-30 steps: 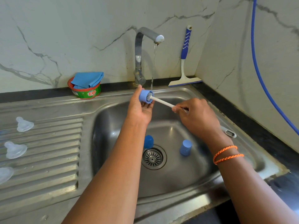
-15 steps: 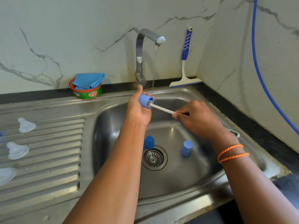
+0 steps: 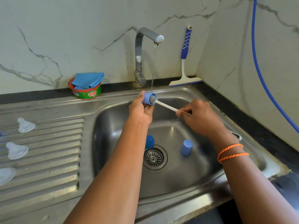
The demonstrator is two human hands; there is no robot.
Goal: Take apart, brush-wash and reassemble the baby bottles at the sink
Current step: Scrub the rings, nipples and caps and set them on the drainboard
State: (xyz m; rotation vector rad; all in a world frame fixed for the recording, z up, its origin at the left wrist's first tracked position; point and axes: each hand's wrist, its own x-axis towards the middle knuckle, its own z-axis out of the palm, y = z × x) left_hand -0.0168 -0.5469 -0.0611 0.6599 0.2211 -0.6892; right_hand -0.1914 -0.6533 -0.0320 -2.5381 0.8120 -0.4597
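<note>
Task stood mid-wash, by my reading. Disassembly looked finished for what showed: 3 clear silicone nipples lay apart on the ribbed drainboard (image 3: 48,159), the far one (image 3: 25,125), the middle one (image 3: 16,150) and the near one (image 3: 5,175), the last cut by the frame edge. 2 blue caps sat in the sink basin (image 3: 202,183), a darker cap (image 3: 149,141) just beside the drain strainer (image 3: 154,157) and a paler cap (image 3: 186,147) to its right, neither touching the other. No bottle bodies were visible, so how many remained could not be told; reassembly had not begun. A thin stream ran from the tap (image 3: 145,39) onto the held cap (image 3: 148,99). Left hand (image 3: 142,110) gripped that cap, thumb on top and fingers curled beneath, mouth tilted toward the right. Right hand (image 3: 199,117) pinched the white shaft of the bottle brush (image 3: 165,106), fingers curled tight together on it; the bristle head sat inside the cap's mouth. Judged remaining: the 2 caps in the basin, rinsing, any bottles, then refitting nipples and caps.
</note>
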